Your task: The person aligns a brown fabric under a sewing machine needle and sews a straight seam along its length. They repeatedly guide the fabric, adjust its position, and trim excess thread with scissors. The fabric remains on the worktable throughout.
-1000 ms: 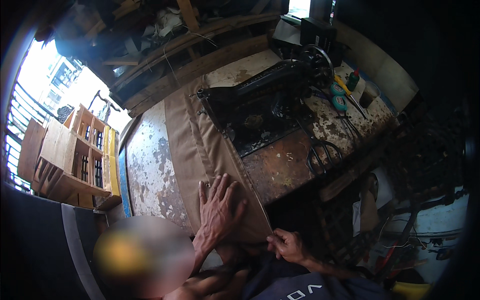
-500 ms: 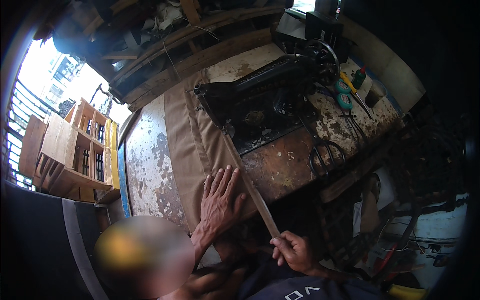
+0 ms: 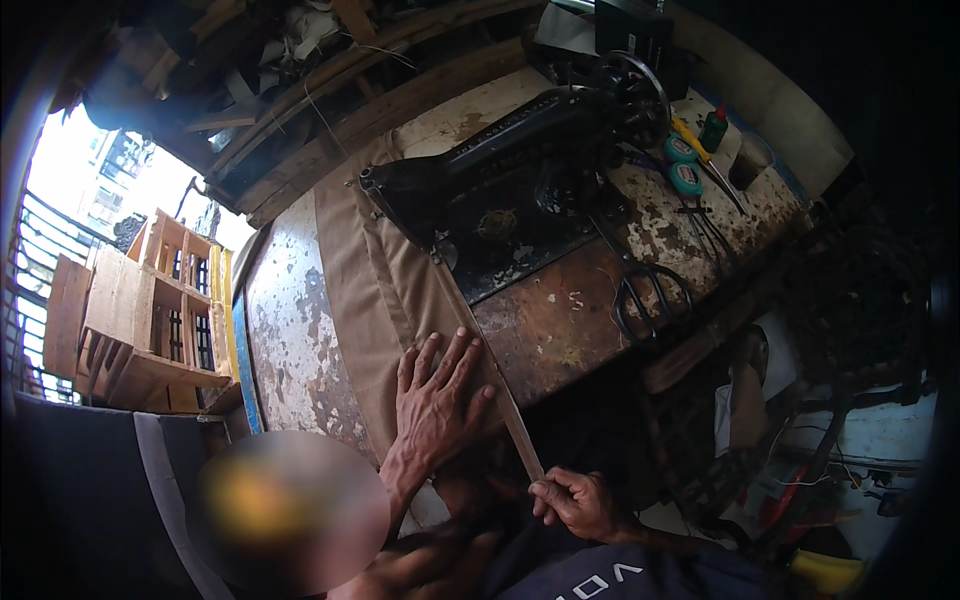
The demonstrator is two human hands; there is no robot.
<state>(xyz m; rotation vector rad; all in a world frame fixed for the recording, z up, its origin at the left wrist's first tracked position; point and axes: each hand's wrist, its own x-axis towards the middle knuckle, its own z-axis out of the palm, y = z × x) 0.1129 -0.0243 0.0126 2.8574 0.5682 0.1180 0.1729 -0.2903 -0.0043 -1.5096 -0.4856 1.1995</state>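
Note:
A length of brown fabric (image 3: 355, 270) runs over the worn table and under the needle end of a black sewing machine (image 3: 500, 150). My left hand (image 3: 436, 400) lies flat on the fabric near the table's front edge, its fingers spread. Beyond that edge my right hand (image 3: 578, 503) pinches the end of a narrow folded brown strip (image 3: 505, 408), stretched straight from beside the machine's needle end. The needle itself is too small to make out.
Black scissors (image 3: 645, 295) rest right of the machine. Behind them lie two teal round cases (image 3: 684, 178), a yellow-handled screwdriver (image 3: 692, 138) and a green bottle (image 3: 713, 128). A wooden shelf unit (image 3: 165, 310) stands at the left. Scraps pile up behind the table.
The view has shifted slightly, so the machine sits a little further left and higher. Both hands keep their places on the fabric and the strip.

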